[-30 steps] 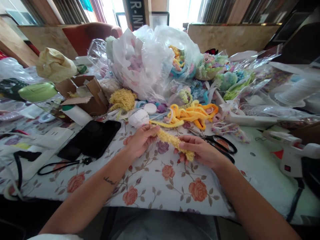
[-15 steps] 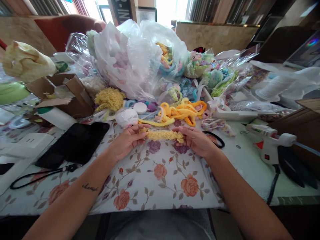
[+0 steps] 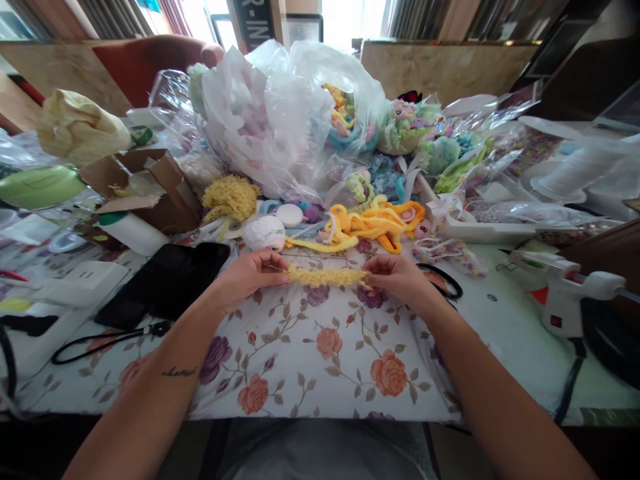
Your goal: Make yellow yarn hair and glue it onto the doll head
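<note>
A short strip of fluffy yellow yarn (image 3: 327, 277) is stretched level between my two hands, just above the flowered cloth. My left hand (image 3: 253, 275) pinches its left end between thumb and fingers. The right end is pinched by my right hand (image 3: 393, 277). Just beyond the strip lie loops of orange and yellow plush cord (image 3: 380, 223). A round white ball-shaped piece (image 3: 263, 233) sits behind my left hand, near a heap of similar curly yellow yarn (image 3: 231, 198). Beside my right hand is a black cord loop (image 3: 443, 281).
A glue gun (image 3: 560, 293) stands on the right. On the left are a black phone (image 3: 163, 283), a power strip (image 3: 75, 300) and an open cardboard box (image 3: 145, 190). Large plastic bags (image 3: 290, 120) of plush pieces line the back, beside a white spool (image 3: 565, 177).
The view has shifted slightly left, so things appear farther right. My hands still hold the yellow strip at both ends; it looks a little straighter, and the left fingers have closed nearer its end.
</note>
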`<control>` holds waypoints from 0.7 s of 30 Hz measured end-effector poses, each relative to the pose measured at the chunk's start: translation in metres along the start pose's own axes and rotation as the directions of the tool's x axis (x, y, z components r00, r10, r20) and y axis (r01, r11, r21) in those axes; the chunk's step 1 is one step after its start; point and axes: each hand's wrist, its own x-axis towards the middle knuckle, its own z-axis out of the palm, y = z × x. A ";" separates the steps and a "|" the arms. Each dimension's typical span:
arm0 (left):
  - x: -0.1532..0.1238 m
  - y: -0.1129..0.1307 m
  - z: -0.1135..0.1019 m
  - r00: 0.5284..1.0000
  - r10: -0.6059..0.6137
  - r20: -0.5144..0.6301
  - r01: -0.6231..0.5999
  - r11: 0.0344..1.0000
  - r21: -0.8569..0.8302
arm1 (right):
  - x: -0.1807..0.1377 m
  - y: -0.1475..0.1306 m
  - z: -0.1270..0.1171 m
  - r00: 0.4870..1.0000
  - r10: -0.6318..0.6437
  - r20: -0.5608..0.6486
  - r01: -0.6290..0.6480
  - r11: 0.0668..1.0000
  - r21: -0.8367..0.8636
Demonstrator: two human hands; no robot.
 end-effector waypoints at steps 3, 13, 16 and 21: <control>0.001 -0.002 0.004 0.999 0.008 0.033 -0.008 1.000 -0.007 | -0.004 -0.006 -0.010 0.998 -0.059 -0.016 0.051 0.951 -0.303; -0.002 -0.002 0.033 0.987 0.142 0.074 -0.137 0.988 -0.069 | -0.005 -0.004 0.047 0.674 -0.688 0.271 0.629 0.341 -0.699; -0.006 -0.003 0.038 0.965 0.262 0.015 -0.262 0.965 0.009 | -0.002 0.000 0.059 0.667 -0.660 0.346 0.626 0.244 -0.741; -0.013 -0.003 0.045 0.629 0.775 0.063 -0.725 0.556 0.406 | -0.002 0.003 0.057 0.645 -0.703 0.299 0.573 0.186 -0.798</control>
